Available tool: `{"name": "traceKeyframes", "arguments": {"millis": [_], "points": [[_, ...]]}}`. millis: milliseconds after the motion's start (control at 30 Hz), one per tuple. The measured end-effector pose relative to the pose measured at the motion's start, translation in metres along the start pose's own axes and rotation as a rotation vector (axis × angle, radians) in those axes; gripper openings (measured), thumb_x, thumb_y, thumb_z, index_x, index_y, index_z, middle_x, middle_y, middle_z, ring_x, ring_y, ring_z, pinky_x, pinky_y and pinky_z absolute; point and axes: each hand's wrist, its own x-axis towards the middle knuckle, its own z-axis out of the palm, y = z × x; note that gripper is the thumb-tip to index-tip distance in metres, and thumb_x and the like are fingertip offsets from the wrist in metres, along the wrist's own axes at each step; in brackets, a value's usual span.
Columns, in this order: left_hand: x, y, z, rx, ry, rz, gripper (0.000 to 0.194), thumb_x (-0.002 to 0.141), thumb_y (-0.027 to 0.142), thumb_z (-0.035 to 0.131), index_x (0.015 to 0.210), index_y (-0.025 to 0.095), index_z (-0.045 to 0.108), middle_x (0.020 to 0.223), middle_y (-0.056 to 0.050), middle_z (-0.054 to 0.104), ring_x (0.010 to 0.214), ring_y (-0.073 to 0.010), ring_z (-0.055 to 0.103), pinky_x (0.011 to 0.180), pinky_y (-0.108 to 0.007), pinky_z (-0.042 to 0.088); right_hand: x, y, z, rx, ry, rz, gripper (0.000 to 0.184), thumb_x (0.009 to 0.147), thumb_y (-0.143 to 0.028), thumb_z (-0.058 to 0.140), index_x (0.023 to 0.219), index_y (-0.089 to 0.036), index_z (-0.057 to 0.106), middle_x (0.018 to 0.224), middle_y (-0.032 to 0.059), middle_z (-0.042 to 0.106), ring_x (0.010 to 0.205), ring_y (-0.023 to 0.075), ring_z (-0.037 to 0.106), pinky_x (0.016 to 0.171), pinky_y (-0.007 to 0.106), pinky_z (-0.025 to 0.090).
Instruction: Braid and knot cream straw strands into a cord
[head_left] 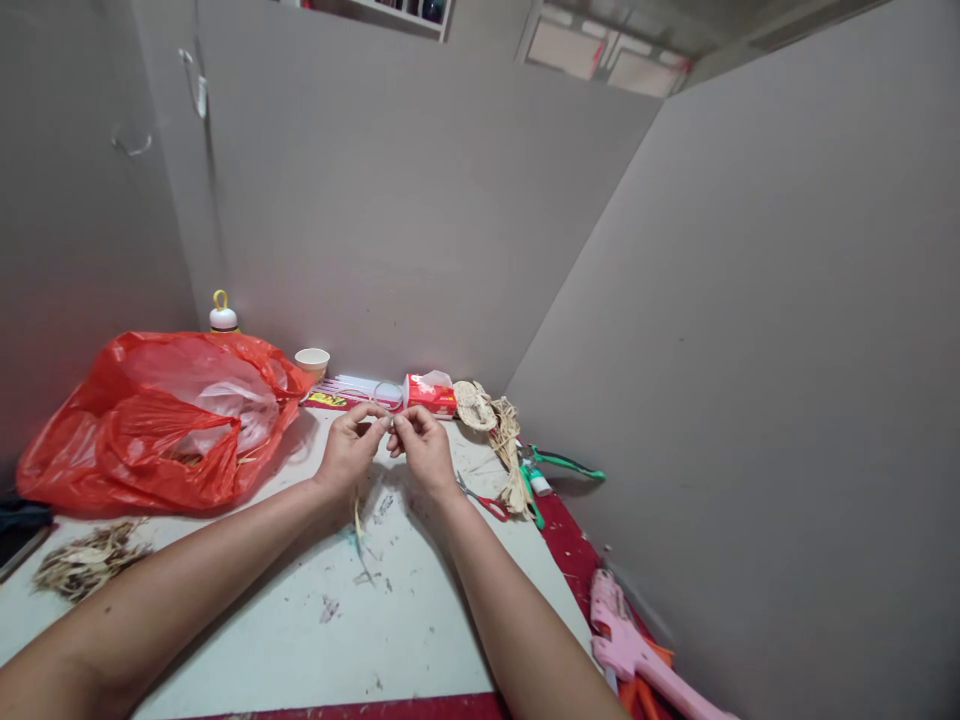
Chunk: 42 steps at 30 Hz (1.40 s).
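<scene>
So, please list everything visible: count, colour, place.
plastic bag: 1, red, left
bottle: 1, white cap, back
cup: 1, cream, back
rods: several, whitish, back
tissue pack: 1, red, back
woven piece: 1, tan, back
fibre bundles: 2, tan, left, right
scissors: 1, red handles, right
tool: 1, green handles, right
glue gun: 1, pink, front right
hooks: 2, white, upper left
shelving: partial, white, top
partitions: 3, grey, around
tabletop: 1, white and red, below
fibre strip: 1, tan, centre
left hand: 1, bare, centre
right hand: 1, bare, centre

Pale tabletop, red bag, straw, scissors
</scene>
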Motion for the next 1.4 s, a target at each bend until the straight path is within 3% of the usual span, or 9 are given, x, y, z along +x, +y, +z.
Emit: {"name": "traceKeyframes", "arguments": {"millis": [67, 200, 467, 733, 867, 967, 1167, 1400], "points": [[0.003, 0.002, -0.001, -0.09, -0.039, -0.076, 0.022, 0.074, 0.039, 0.065, 0.076, 0.018, 0.056, 0.047, 0.008, 0.043, 0.038, -0.0046, 0.034, 0.04, -0.018, 0.026, 0.001, -0.002, -0.002, 0.071, -0.023, 0.042, 0.024, 0.076, -0.04, 0.06, 0.071, -0.02, 0.048, 0.056, -0.0031, 0.055, 0.044, 0.0084, 0.049, 0.045, 0.021, 0.041], [0.011, 0.005, -0.005, -0.196, -0.115, -0.181, 0.03, 0.069, 0.043, 0.069, 0.077, 0.019, 0.052, 0.05, 0.007, 0.049, 0.037, -0.0048, 0.04, 0.037, -0.017, 0.029, 0.004, -0.004, -0.007, 0.169, -0.045, 0.11, 0.026, 0.071, -0.041, 0.066, 0.073, -0.019, 0.053, 0.059, -0.0018, 0.058, 0.047, 0.0084, 0.051, 0.046, 0.021, 0.043], [0.013, 0.017, -0.005, -0.263, -0.182, -0.205, 0.03, 0.066, 0.038, 0.073, 0.078, 0.016, 0.056, 0.075, 0.0, 0.063, 0.056, -0.0085, 0.056, 0.047, -0.019, 0.043, 0.006, -0.008, -0.013, 0.378, -0.109, 0.255, 0.03, 0.063, -0.041, 0.073, 0.072, -0.019, 0.056, 0.058, -0.0018, 0.058, 0.05, 0.0083, 0.052, 0.048, 0.02, 0.044], [0.013, 0.019, -0.009, -0.336, -0.264, -0.275, 0.029, 0.065, 0.037, 0.074, 0.076, 0.016, 0.057, 0.069, 0.0, 0.063, 0.054, -0.0103, 0.058, 0.052, -0.024, 0.045, 0.004, -0.012, -0.018, 0.376, -0.192, 0.315, 0.026, 0.063, -0.035, 0.075, 0.07, -0.018, 0.057, 0.064, -0.002, 0.06, 0.053, 0.0079, 0.054, 0.048, 0.018, 0.044], [0.017, 0.016, -0.013, -0.253, -0.222, -0.26, 0.028, 0.065, 0.036, 0.074, 0.077, 0.015, 0.06, 0.07, 0.0, 0.064, 0.057, -0.0101, 0.058, 0.056, -0.024, 0.045, 0.006, -0.016, -0.024, 0.188, -0.264, 0.243, 0.027, 0.068, -0.042, 0.069, 0.073, -0.017, 0.06, 0.073, 0.0016, 0.062, 0.062, 0.0112, 0.058, 0.05, 0.021, 0.045], [0.018, 0.014, -0.014, -0.163, -0.227, -0.227, 0.028, 0.065, 0.035, 0.074, 0.078, 0.014, 0.06, 0.064, 0.001, 0.062, 0.054, -0.01, 0.057, 0.055, -0.023, 0.044, 0.008, -0.018, -0.031, -0.01, -0.244, 0.156, 0.027, 0.072, -0.043, 0.063, 0.072, -0.016, 0.062, 0.075, 0.0023, 0.061, 0.066, 0.0124, 0.057, 0.051, 0.022, 0.046], [0.015, 0.016, -0.013, -0.016, -0.225, -0.142, 0.022, 0.068, 0.029, 0.071, 0.077, 0.017, 0.057, 0.056, 0.004, 0.056, 0.048, -0.0081, 0.052, 0.049, -0.02, 0.041, 0.011, -0.018, -0.04, -0.247, -0.146, 0.037, 0.018, 0.072, -0.035, 0.063, 0.073, -0.017, 0.064, 0.067, 0.0008, 0.058, 0.062, 0.0123, 0.051, 0.053, 0.024, 0.044], [0.014, 0.014, -0.01, 0.118, -0.244, -0.127, 0.013, 0.066, 0.027, 0.069, 0.068, 0.014, 0.066, 0.055, 0.001, 0.057, 0.049, -0.0083, 0.05, 0.049, -0.021, 0.042, 0.009, -0.024, -0.036, -0.469, -0.186, -0.251, 0.014, 0.079, -0.025, 0.053, 0.068, -0.018, 0.057, 0.08, 0.004, 0.06, 0.078, 0.0169, 0.053, 0.068, 0.029, 0.043]]}}
